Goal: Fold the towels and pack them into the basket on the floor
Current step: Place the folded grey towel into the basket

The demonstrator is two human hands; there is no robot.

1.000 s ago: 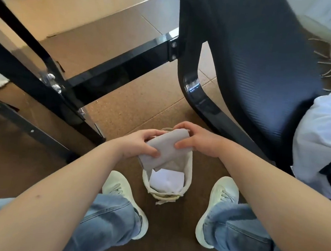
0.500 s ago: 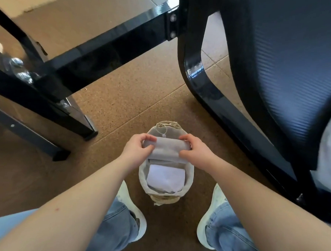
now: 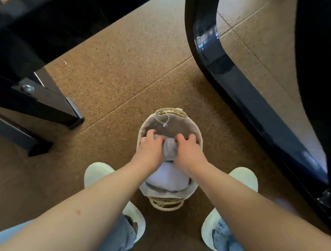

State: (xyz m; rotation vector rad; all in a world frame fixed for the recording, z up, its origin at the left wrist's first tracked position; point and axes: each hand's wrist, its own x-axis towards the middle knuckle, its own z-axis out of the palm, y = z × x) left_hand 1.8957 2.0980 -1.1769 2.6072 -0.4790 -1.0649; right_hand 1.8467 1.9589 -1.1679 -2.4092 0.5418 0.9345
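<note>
**Hidden or unclear**
- The left hand [image 3: 150, 149] and right hand [image 3: 190, 151] cover both ends of the grey towel [image 3: 170, 151]. Only its middle strip shows between them.
- The thumbs and palms are out of sight, so the underside of the grip cannot be checked.
- The forearms cross the side walls of the basket [image 3: 180, 126] and hide the left and right edges of the white towel [image 3: 166, 178].
- The black chair [image 3: 230, 75] is cut off at the top and right edges. The black metal frame [image 3: 37, 103] at left is cut off at the top and left.
- The basket bottom is not visible.

**Position and orientation**
- The basket stands on the cork floor [image 3: 125, 75] between the left shoe [image 3: 97, 171] and the right shoe [image 3: 244, 179].
- The basket is oval. Its long axis runs straight away from the person, with a woven handle [image 3: 165, 204] at the near end.
- A white cord [image 3: 165, 121] hangs on the far inner lining.
- The grey towel sits inside the basket at mid-length. Its visible strip lies crosswise, left to right.
- The white towel lies folded in the near half, touching the grey towel's near edge.

**Hands**
- Both hands are inside the basket, knuckles up. Their fingers are curled over the far edge of the grey towel and hold it on each side.
</note>
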